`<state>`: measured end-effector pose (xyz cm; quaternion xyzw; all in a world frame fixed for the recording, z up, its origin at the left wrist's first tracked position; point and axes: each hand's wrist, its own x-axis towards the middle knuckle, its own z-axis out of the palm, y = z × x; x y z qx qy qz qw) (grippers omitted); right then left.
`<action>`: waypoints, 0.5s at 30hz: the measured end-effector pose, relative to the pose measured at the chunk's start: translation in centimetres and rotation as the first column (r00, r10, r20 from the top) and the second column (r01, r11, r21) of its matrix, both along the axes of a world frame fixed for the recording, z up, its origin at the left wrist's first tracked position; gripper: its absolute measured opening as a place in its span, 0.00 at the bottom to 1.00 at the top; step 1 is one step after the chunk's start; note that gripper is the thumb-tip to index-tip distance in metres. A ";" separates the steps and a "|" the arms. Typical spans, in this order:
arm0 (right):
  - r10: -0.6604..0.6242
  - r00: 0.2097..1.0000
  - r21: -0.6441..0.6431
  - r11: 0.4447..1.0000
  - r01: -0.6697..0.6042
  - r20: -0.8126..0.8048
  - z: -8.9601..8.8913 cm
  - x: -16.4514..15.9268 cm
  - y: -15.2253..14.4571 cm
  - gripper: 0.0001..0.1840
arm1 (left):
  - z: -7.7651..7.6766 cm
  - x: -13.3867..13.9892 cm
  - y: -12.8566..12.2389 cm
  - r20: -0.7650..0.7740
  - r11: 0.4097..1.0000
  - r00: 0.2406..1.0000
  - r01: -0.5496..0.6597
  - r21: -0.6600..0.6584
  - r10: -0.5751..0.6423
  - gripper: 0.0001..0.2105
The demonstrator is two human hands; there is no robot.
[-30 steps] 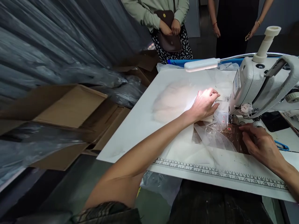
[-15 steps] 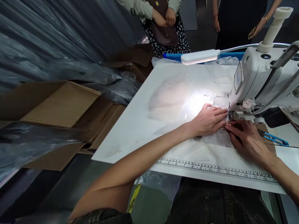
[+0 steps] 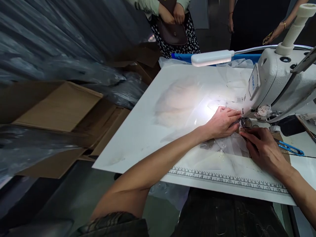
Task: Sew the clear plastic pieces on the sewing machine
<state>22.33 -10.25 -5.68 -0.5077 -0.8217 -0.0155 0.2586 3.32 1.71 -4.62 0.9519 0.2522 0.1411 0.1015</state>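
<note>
My left hand (image 3: 225, 121) lies flat on thin, see-through white fabric (image 3: 228, 144), its fingers stretched toward the needle area of a white sewing machine (image 3: 270, 77). Close by on the right, my right hand (image 3: 265, 144) has its thumb and forefinger pinched together at the fabric's edge, just in front of the presser foot (image 3: 246, 123). The other fingers of that hand are curled. Small glittering specks show on the fabric below my left hand. The exact spot under the needle is partly hidden by my fingers.
Blue thread snips (image 3: 291, 148) lie right of my right hand, near a dark phone-like object (image 3: 288, 125). A lamp (image 3: 212, 58) lights the white table (image 3: 138, 131), which has a ruler strip (image 3: 222, 180) along its front. Cardboard boxes (image 3: 59, 108) stand left; two people stand behind.
The fabric under my left hand has shifted, and a glittering patch shows below it. A small red spot by my right fingertips no longer shows clearly. The camera view has moved slightly.
</note>
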 end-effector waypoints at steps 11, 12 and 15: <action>-0.006 0.999 -0.007 1.000 0.006 -0.052 -0.1 0.1 0.3 0.16 | -1.0 -0.2 0.2 0.112 0.986 0.993 0.004 0.165 -0.022 0.13; -0.006 0.999 0.002 1.000 0.006 -0.052 -0.2 0.1 0.3 0.15 | -1.1 -0.2 0.2 0.133 0.977 0.990 0.017 0.211 -0.045 0.13; -0.004 0.999 0.034 0.999 0.006 -0.044 -0.3 0.2 0.4 0.17 | -1.3 -0.4 0.2 0.150 0.947 0.973 0.126 0.297 -0.176 0.13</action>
